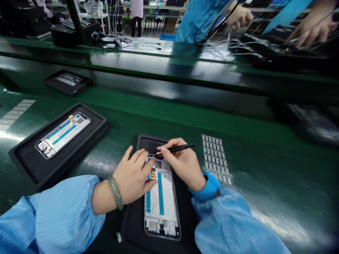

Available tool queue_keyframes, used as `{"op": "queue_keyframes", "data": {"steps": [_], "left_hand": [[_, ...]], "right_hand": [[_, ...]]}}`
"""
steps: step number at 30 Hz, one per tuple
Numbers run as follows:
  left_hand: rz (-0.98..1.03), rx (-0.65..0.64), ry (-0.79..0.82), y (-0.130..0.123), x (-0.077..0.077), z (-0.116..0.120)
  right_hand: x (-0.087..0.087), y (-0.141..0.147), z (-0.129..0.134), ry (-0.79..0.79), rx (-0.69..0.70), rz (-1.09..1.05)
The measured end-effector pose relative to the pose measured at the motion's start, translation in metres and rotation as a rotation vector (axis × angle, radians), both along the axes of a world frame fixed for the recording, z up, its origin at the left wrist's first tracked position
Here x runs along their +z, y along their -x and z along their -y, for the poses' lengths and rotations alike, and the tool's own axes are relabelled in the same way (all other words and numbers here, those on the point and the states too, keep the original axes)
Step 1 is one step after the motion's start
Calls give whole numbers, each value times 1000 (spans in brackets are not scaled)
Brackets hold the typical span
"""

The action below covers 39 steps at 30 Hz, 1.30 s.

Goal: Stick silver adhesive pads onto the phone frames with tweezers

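Observation:
A phone frame with blue adhesive strips lies in a black foam tray in front of me. My right hand is closed in a pinch around black tweezers, whose tips point at the top edge of the frame. My left hand rests over the frame's upper left side, fingers spread, fingertips touching near the top edge. An orange flex cable shows beside the left thumb. The fingers partly hide the frame's top edge and whatever the tweezer tips touch.
A sheet of small pale stickers lies right of my tray, another sheet far left. A second foam tray holds a similar phone frame; more trays stand behind and at right. Across a raised ledge, a co-worker's hands move among cables.

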<state>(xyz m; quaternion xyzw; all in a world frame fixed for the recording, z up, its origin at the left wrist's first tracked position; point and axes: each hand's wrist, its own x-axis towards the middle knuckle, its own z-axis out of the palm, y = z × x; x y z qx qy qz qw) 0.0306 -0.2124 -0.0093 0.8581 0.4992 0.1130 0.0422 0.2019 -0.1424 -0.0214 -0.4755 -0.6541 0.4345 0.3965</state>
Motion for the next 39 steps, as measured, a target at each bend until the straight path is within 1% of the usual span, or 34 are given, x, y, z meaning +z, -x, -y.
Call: {"op": "queue_keyframes", "data": {"steps": [10, 16, 22, 28, 34, 39], "left_hand": [[14, -4, 0, 0, 1, -1], [8, 8, 3, 0, 1, -1], [7, 8, 7, 0, 1, -1], [7, 2, -1, 0, 1, -1], [14, 3, 1, 0, 1, -1], [15, 3, -7, 0, 0, -1]], "right_hand": [[4, 2, -1, -38, -10, 52], [9, 4, -1, -11, -10, -16], [6, 3, -1, -51, -14, 48], [5, 3, 0, -43, -15, 32], [2, 1, 0, -61, -3, 69], [6, 3, 3, -116, 19, 105]]}}
